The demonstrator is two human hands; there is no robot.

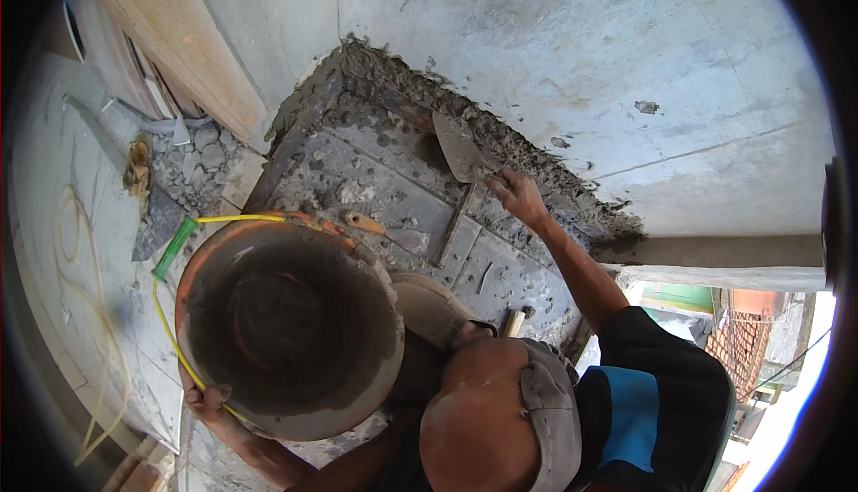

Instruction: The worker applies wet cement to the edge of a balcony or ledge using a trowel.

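In the head view, the right hand (pixel 517 197) is closed round the handle of a flat metal trowel (pixel 458 147), its blade beside the lumpy grey mortar (pixel 527 154) edging the smooth wall (pixel 572 54). The left hand (pixel 211 403) curls over the rim of a round, mortar-smeared bucket (pixel 187 291) — crumb-strewn tile floor (pixel 407 184) stretches between bucket and wall, a wooden-handled scraper (pixel 366 223) lying near the rim.

Showing orange and grey on mortar bucket (pixel 368 374), yellow on handle (pixel 164 313), green on grip (pixel 174 249), dull grey on trowel (pixel 459 146), mottled dark grey on wall mortar (pixel 402 83), blue panel (pixel 630 420) on black shirt (pixel 657 342).
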